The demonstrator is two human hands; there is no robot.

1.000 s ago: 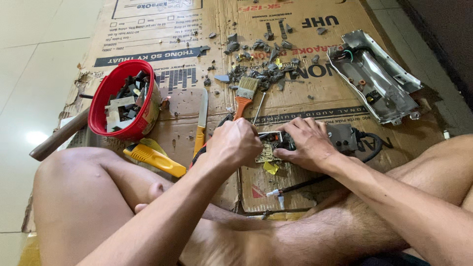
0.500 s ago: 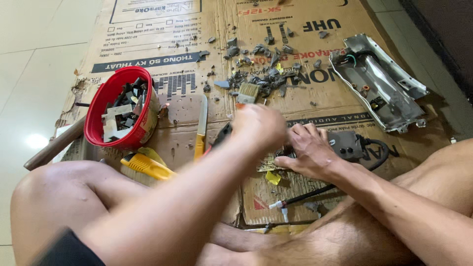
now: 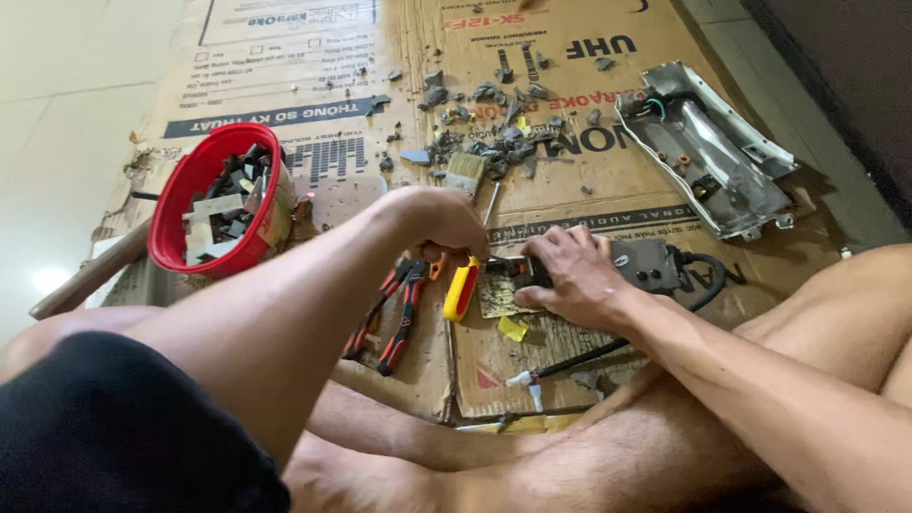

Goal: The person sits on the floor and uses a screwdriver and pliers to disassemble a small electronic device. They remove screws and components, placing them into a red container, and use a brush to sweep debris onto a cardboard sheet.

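I am closing my left hand (image 3: pixel 439 226) around a yellow-handled tool (image 3: pixel 462 288) and pressing my right hand (image 3: pixel 568 275), fingers spread flat, onto the grey device (image 3: pixel 646 262) with its circuit board (image 3: pixel 502 285), lying near me on the cardboard sheet (image 3: pixel 399 114) on the floor. I am judging that doing this well means keeping the right hand bearing down firmly so the board is not sliding, and working the tool tip in gently. Against half a second ago, my left hand is sitting lower at the board, and red-and-black pliers (image 3: pixel 391 313) are showing left of the tool, near the red bowl (image 3: pixel 220 198).
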